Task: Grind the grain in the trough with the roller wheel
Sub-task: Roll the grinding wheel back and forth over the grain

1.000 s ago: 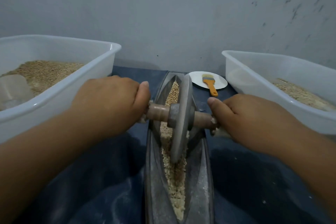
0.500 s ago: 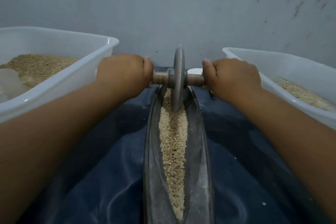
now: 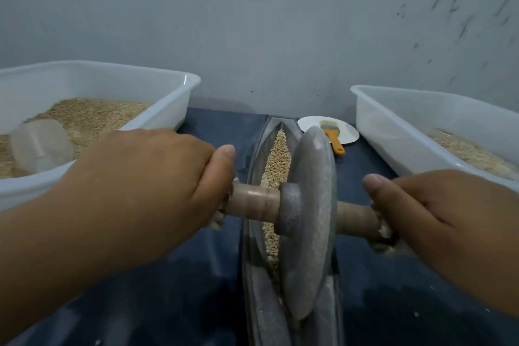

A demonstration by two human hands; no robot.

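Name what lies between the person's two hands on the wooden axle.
In the head view, the grey stone roller wheel sits on the axle between the left hand and right hand.

No readable text, label, brand, number or sign appears on anything here.

The roller wheel (image 3: 307, 222) is seen in dull grey on a pale brown wooden axle (image 3: 254, 201). Tan grain (image 3: 276, 154) lies in the grey trough (image 3: 259, 300). Beyond the wheel, an orange-handled brush (image 3: 332, 137) rests on a white plate (image 3: 346, 135). White tubs (image 3: 168, 104) flank it on a dark blue cloth (image 3: 202, 284).
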